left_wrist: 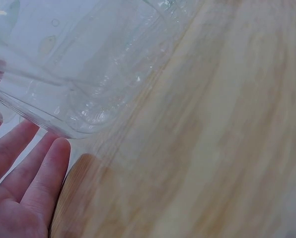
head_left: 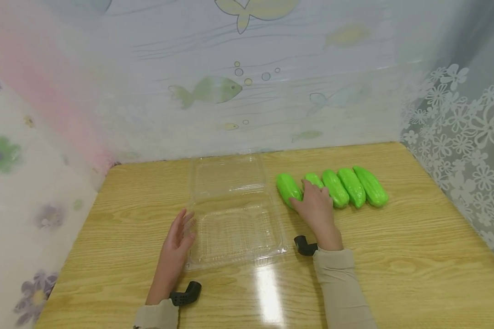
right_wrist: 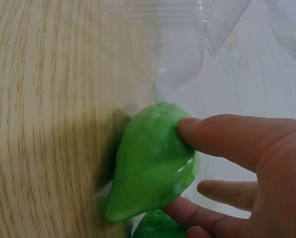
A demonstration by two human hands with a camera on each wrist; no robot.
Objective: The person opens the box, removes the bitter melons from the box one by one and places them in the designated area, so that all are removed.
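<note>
A clear plastic clamshell box (head_left: 235, 228) lies with its lid (head_left: 230, 176) spread back. My left hand (head_left: 176, 240) is beside its left wall; in the left wrist view the fairly straight fingers (left_wrist: 51, 166) reach the clear rim. Glossy green cucumber-like vegetables stand in a row right of the box. My right hand (head_left: 314, 208) is over the row's left end. In the right wrist view its thumb lies on the leftmost green vegetable (right_wrist: 150, 161), with fingers at the opposite edge, beside a darker-looking second one (right_wrist: 158, 225). The hand partly hides that second vegetable.
Three more green vegetables (head_left: 353, 187) sit close together to the right. The wooden table (head_left: 420, 246) meets a wall with fish drawings (head_left: 216, 89) at the back. A lace-patterned curtain (head_left: 469, 119) hangs at the right. Black camera mounts (head_left: 304, 246) stick out at both wrists.
</note>
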